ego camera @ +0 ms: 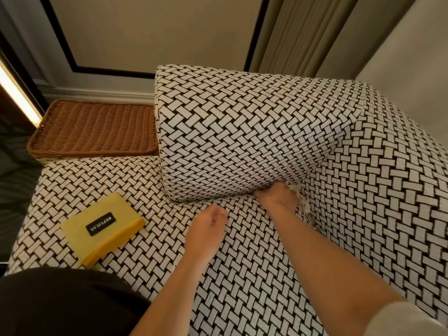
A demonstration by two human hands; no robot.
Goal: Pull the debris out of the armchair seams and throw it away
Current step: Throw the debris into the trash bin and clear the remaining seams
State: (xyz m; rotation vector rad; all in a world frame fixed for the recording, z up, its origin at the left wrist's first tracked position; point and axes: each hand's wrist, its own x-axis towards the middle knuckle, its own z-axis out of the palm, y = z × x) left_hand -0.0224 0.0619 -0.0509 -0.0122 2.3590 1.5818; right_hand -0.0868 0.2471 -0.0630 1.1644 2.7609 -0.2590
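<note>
Upholstery in a black-and-white basket-weave print covers the whole armchair: seat, back and the block cushion on the seat. Behind the block cushion are a dark-framed wall panel and pleated curtains. To its left lies a wicker tray, and near its left end a yellow pouch with a black label rests flat on the seat. At the block cushion's near right corner, where seat meets back, the right grip is pushed into the seam. Its fingertips are hidden, so I cannot tell whether it pinches anything. Pale shredded debris pokes from that seam, touching the grip's right side. The left grip rests on the seat just before the block cushion, fingers drawn together; whether it holds anything cannot be told.
</note>
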